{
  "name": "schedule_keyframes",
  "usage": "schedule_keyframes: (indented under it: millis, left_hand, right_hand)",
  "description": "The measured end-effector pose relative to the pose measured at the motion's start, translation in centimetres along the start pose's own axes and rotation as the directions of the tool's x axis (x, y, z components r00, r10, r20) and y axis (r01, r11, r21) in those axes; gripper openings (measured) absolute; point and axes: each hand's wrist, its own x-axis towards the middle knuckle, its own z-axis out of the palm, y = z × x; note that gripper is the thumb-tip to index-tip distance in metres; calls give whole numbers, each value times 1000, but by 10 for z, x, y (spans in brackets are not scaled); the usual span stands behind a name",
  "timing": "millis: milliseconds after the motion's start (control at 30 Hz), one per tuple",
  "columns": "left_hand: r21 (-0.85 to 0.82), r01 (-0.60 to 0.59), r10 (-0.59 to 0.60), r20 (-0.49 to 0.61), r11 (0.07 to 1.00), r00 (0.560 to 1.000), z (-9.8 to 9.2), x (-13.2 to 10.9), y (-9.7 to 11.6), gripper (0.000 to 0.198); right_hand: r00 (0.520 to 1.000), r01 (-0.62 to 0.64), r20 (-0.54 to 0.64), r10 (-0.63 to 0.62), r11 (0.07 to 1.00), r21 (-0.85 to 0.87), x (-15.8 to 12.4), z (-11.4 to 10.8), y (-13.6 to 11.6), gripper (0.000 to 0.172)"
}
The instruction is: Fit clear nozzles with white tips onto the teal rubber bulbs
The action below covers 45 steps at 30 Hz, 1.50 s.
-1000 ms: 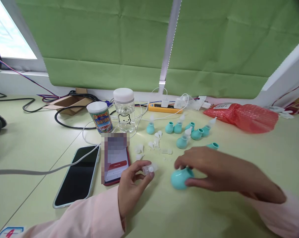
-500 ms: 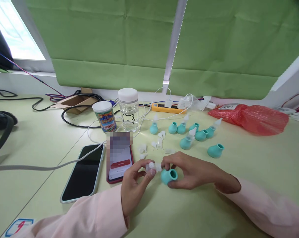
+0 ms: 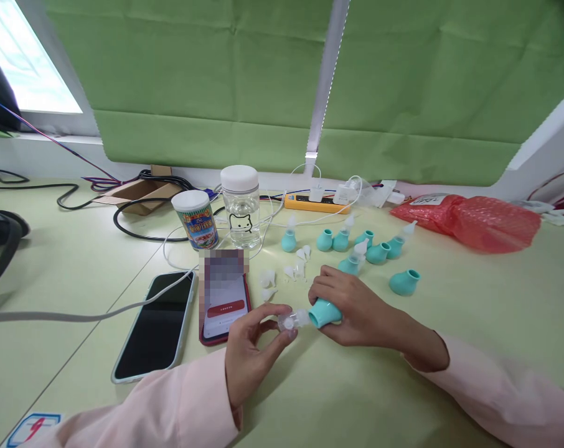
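Observation:
Between the thumb and fingers of my left hand is a clear plastic connector. My right hand wraps round a teal rubber bulb, its open mouth turned left toward the connector. The connector's right end is right at the mouth; whether they touch I cannot tell. Beyond my hands lie small white nozzle tips and other clear pieces. Several more teal bulbs stand farther back: a bare one at the right, and others with clear tops, such as the bulb near the bottle.
Left of my hands lie a dark-screened phone and a red-cased phone. Behind them stand a printed cup and a clear bottle. An orange power strip and a red plastic bag are at the back.
My right hand has turned the bulb so its mouth faces left, and its fingers now close over it. The connector in my left hand has come up to that mouth.

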Motion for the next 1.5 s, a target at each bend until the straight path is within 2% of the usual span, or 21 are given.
schedule_keyframes:
  millis: [133, 267, 367, 567, 633, 733, 900, 1067, 1200, 1300, 1500]
  left_hand:
    - [26, -17, 17, -3, 1000, 1000, 2, -1, 2, 14]
    - [60, -65, 65, 11, 996, 998, 2, -2, 1, 13]
    - [77, -88, 87, 13, 993, 996, 2, -1, 0, 12]
    - [45, 23, -26, 54, 999, 998, 3, 0, 0, 16]
    - [62, 66, -69, 56, 996, 996, 2, -1, -1, 17]
    - [86, 65, -69, 43, 994, 997, 2, -1, -3, 17]
    - [142, -1, -4, 33, 990, 999, 3, -2, -6, 19]
    - [246, -178, 154, 112, 953, 982, 3, -2, -4, 15]
    - [317, -295, 241, 199, 901, 950, 1, -2, -2, 15]
    - [334, -365, 302, 227, 869, 926, -1, -3, -1, 15]
    - [315, -488, 411, 281, 814, 867, -3, -1, 2, 17]
  right_hand:
    - [999, -21, -44, 16, 991, -129, -1, 8, 2, 8]
    - [998, 27, -53, -38, 978, -207, -3, 12, 0, 11]
    - [991, 49, -111, -80, 965, -257, -5, 15, -1, 13]
    - [943, 92, -252, -219, 896, -435, -5, 20, -1, 17]
    - [940, 73, -267, -212, 890, -450, -6, 23, -2, 17]
    - [951, 25, -272, -145, 915, -403, -8, 31, -3, 15]
    - [986, -107, -146, 84, 982, -157, -8, 38, -9, 9]
    - [963, -269, 40, 266, 949, 167, -3, 32, -14, 7]
    - [937, -341, 207, 281, 866, 367, -4, 28, -13, 10]
    - [914, -392, 311, 261, 769, 505, -6, 28, -12, 11]
    - [847, -511, 482, 224, 594, 621, -5, 29, -8, 8]
